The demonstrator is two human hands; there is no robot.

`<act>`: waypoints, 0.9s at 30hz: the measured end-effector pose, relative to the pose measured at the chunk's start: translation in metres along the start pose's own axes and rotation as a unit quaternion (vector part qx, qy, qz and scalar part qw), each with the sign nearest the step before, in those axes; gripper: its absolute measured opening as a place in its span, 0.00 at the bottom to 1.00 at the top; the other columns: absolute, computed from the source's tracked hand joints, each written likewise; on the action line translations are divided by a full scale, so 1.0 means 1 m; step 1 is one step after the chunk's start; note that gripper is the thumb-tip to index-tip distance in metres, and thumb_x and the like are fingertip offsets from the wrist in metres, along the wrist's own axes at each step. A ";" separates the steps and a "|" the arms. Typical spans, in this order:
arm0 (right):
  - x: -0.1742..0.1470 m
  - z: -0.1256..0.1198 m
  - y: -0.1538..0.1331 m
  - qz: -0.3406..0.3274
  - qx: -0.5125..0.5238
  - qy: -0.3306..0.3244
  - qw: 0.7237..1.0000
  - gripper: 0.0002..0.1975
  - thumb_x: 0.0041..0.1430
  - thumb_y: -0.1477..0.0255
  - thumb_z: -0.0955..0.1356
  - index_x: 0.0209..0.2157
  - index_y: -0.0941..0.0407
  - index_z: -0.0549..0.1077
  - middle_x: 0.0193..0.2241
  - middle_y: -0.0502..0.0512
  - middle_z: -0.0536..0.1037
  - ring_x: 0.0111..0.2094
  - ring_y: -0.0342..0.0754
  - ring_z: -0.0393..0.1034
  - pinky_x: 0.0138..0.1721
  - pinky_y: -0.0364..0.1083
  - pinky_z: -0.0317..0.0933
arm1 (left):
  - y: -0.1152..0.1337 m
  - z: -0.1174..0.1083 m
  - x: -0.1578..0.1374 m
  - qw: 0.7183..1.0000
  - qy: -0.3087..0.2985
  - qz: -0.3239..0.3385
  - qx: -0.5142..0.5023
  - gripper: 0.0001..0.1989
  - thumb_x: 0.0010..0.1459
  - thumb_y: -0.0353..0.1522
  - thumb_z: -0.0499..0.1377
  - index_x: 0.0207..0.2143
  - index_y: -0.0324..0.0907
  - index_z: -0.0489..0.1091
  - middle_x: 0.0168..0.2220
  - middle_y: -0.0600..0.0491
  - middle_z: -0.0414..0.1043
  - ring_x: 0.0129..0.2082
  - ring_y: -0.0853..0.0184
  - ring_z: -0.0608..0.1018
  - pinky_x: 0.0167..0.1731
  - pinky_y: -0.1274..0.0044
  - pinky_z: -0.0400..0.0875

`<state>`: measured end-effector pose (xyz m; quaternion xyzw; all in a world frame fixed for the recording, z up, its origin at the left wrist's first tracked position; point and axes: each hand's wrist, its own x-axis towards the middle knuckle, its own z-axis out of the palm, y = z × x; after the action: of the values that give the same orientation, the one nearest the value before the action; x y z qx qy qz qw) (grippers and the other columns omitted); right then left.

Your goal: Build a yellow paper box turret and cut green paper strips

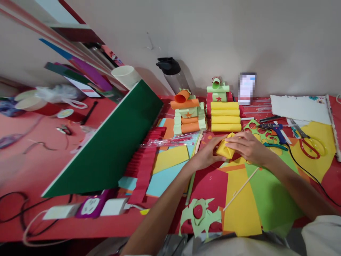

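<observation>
1. Red desk [114, 229], spread with coloured paper and tools.
2. Green board [106, 149]: leaned slantwise on the left, well apart from the hands.
3. Two paper-roll models, far side: an orange-and-green one [188, 113] on the left, a yellow-and-red one [226, 117] on the right, just beyond the hands.
4. Left hand [206, 153]: fingers curled in a loose cup, gripping the left and near sides of the folded yellow paper [226, 148].
5. Right hand [247, 145]: came in from the right, fingers bent over the same piece's far and right sides, closed on it.
6. Folded yellow paper: directly between both sets of fingers, neither hand nearer. Partly covered; long axis could not be told.
</observation>
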<state>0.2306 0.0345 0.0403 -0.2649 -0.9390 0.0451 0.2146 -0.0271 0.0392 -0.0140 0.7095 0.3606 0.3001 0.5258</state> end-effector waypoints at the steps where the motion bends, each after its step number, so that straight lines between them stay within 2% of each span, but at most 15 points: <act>1: 0.000 -0.002 0.000 -0.003 -0.011 -0.011 1.000 0.24 0.72 0.79 0.62 0.65 0.51 0.71 0.62 0.57 0.78 0.58 0.56 0.70 0.60 0.59 0.65 | 0.001 0.003 -0.001 0.999 0.011 0.001 0.042 0.46 0.55 0.41 0.73 0.72 0.51 0.58 0.68 0.42 0.65 0.67 0.48 0.70 0.63 0.58 0.70; 5: 0.002 -0.008 0.000 -0.014 -0.043 -0.035 0.998 0.26 0.70 0.83 0.61 0.64 0.54 0.71 0.64 0.56 0.75 0.55 0.56 0.70 0.58 0.58 0.67 | 0.012 0.017 -0.005 0.980 0.043 -0.005 0.192 0.45 0.59 0.42 0.70 0.74 0.51 0.55 0.67 0.40 0.66 0.64 0.44 0.73 0.60 0.55 0.72; 8: 0.011 -0.011 -0.001 -0.036 -0.039 -0.067 0.996 0.28 0.67 0.86 0.61 0.64 0.56 0.71 0.62 0.58 0.77 0.52 0.55 0.71 0.54 0.56 0.70 | 0.017 0.019 -0.006 0.973 0.038 -0.015 0.229 0.46 0.61 0.42 0.68 0.75 0.48 0.51 0.66 0.38 0.67 0.63 0.42 0.73 0.58 0.53 0.73; 10: 0.019 -0.014 -0.001 -0.057 -0.032 -0.092 0.994 0.27 0.66 0.87 0.61 0.63 0.57 0.72 0.59 0.59 0.79 0.51 0.55 0.71 0.52 0.55 0.71 | 0.017 0.014 -0.006 0.977 0.028 -0.002 0.212 0.51 0.60 0.45 0.69 0.77 0.48 0.45 0.72 0.37 0.59 0.70 0.41 0.66 0.64 0.52 0.67; 12: 0.028 -0.016 -0.001 -0.069 -0.022 -0.111 0.991 0.27 0.63 0.87 0.62 0.61 0.57 0.73 0.57 0.59 0.80 0.53 0.56 0.71 0.51 0.54 0.72 | 0.014 0.003 -0.005 0.986 0.007 0.028 0.165 0.58 0.57 0.49 0.70 0.78 0.51 0.38 0.77 0.40 0.46 0.75 0.44 0.57 0.69 0.55 0.60; 14: 0.034 -0.020 0.001 -0.073 0.001 -0.126 0.989 0.29 0.60 0.89 0.64 0.60 0.55 0.74 0.57 0.58 0.80 0.57 0.56 0.70 0.53 0.55 0.72 | 0.012 -0.008 -0.004 0.992 -0.018 0.057 0.114 0.58 0.58 0.50 0.69 0.78 0.53 0.35 0.78 0.42 0.40 0.76 0.47 0.53 0.71 0.58 0.58; 17: 0.037 -0.025 0.004 -0.059 0.066 -0.147 0.985 0.34 0.55 0.90 0.65 0.62 0.55 0.72 0.60 0.59 0.77 0.66 0.56 0.64 0.61 0.57 0.69 | 0.009 -0.019 -0.001 0.987 -0.021 0.091 0.131 0.49 0.61 0.47 0.68 0.76 0.55 0.46 0.77 0.44 0.48 0.76 0.47 0.54 0.71 0.57 0.59; 19: 0.033 -0.026 0.003 -0.034 0.121 -0.153 0.980 0.35 0.56 0.88 0.65 0.65 0.54 0.70 0.65 0.59 0.73 0.71 0.56 0.59 0.66 0.58 0.64 | 0.007 -0.019 0.002 0.978 0.020 0.113 0.175 0.38 0.66 0.42 0.64 0.74 0.54 0.55 0.72 0.44 0.59 0.73 0.50 0.62 0.69 0.58 0.64; 21: 0.025 -0.022 0.000 0.010 0.168 -0.143 0.975 0.33 0.61 0.82 0.68 0.67 0.51 0.67 0.70 0.58 0.66 0.73 0.56 0.57 0.69 0.58 0.61 | 0.005 -0.015 0.004 0.962 0.078 0.139 0.220 0.28 0.71 0.37 0.58 0.71 0.51 0.61 0.65 0.43 0.68 0.66 0.54 0.72 0.64 0.61 0.70; 24: 0.012 -0.008 -0.008 0.110 0.209 -0.075 0.969 0.34 0.67 0.68 0.71 0.71 0.47 0.61 0.72 0.59 0.62 0.72 0.56 0.59 0.69 0.58 0.61 | 0.002 -0.006 0.005 0.927 0.146 0.179 0.294 0.21 0.73 0.34 0.54 0.65 0.47 0.68 0.56 0.43 0.74 0.55 0.58 0.79 0.54 0.66 0.78; 27: 0.002 0.010 -0.012 0.174 0.196 0.003 0.965 0.31 0.71 0.66 0.68 0.72 0.47 0.60 0.71 0.58 0.66 0.71 0.54 0.61 0.70 0.59 0.60 | -0.001 0.003 0.003 0.891 0.184 0.196 0.366 0.18 0.73 0.35 0.55 0.63 0.47 0.70 0.52 0.44 0.74 0.46 0.61 0.82 0.43 0.72 0.81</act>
<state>0.2195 0.0257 0.0347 -0.3770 -0.8506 0.2644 0.2539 -0.0226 0.0404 -0.0154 0.8399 0.3892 0.3690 0.0835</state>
